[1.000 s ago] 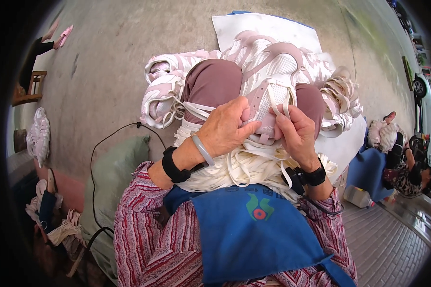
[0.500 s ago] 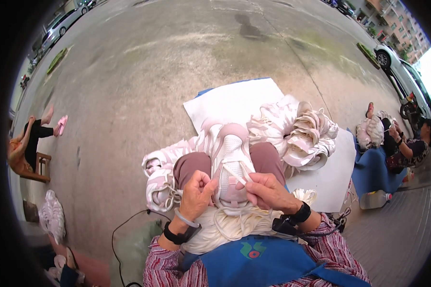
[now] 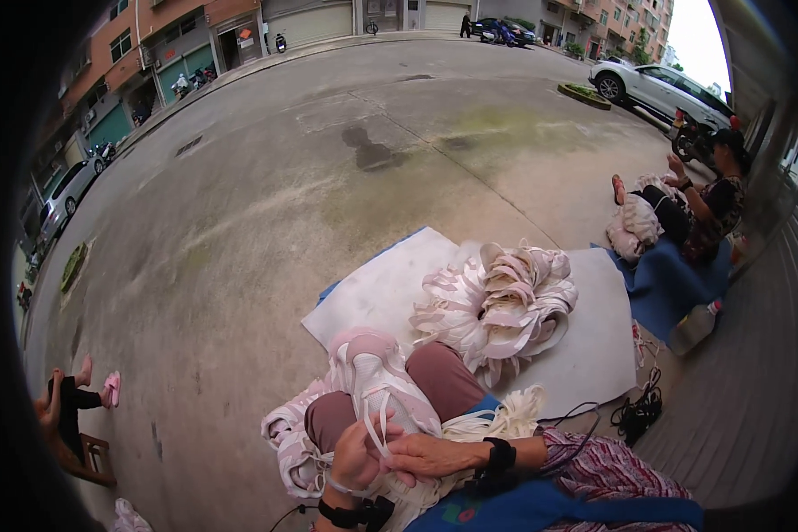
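Note:
A pink-and-white shoe upper (image 3: pixel 390 390) with a mesh tongue lies across my lap, toe pointing away from me. A white shoelace (image 3: pixel 380 433) rises from its eyelets in a loop near my hands. My right hand (image 3: pixel 430 457) pinches the lace at the heel end of the upper. Close against it, my left hand (image 3: pixel 356 454) has its fingers closed around the lace, partly hidden by the loop. More shoe uppers (image 3: pixel 297 448) lie by my left knee. A bundle of cream laces (image 3: pixel 514 417) rests on my lap beside my right forearm.
A heap of shoe uppers (image 3: pixel 505 297) sits on a white sheet (image 3: pixel 594 328) ahead and right. Another person (image 3: pixel 718 191) sits far right on a blue mat (image 3: pixel 665 288), beside a plastic jug (image 3: pixel 696 328). Black cable (image 3: pixel 637 412) lies on the ground. At left, someone sits on a wooden stool (image 3: pixel 96 461).
The view has swung up and to the right, showing buildings across the yard. My hands, apart before with the right pulling the lace, are now together over the shoe upper.

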Action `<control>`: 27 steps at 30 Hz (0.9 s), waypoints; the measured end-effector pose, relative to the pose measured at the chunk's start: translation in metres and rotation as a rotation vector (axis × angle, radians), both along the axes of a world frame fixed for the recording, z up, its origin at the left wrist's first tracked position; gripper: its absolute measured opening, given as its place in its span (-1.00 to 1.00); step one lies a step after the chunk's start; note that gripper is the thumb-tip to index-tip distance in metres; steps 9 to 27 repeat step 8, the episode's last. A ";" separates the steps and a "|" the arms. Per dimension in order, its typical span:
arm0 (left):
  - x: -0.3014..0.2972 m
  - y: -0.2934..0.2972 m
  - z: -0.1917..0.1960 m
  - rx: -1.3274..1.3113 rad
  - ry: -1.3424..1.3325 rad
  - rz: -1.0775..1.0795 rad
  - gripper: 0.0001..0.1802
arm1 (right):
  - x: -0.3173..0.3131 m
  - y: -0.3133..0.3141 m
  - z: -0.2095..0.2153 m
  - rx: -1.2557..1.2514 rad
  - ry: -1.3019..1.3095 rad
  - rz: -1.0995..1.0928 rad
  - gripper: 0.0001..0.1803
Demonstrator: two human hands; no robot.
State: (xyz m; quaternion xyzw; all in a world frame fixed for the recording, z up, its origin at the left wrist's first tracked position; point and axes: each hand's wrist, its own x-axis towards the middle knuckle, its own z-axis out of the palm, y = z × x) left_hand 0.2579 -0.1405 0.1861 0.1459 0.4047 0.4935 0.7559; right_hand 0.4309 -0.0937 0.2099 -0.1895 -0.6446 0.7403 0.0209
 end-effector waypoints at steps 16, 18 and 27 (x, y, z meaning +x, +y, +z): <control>-0.011 -0.007 -0.053 0.352 -0.508 -0.034 -0.52 | 0.025 0.014 0.008 0.946 0.083 0.121 -0.73; -0.011 -0.007 -0.053 0.352 -0.508 -0.034 -0.52 | 0.025 0.014 0.008 0.946 0.083 0.121 -0.73; -0.011 -0.007 -0.053 0.352 -0.508 -0.034 -0.52 | 0.025 0.014 0.008 0.946 0.083 0.121 -0.73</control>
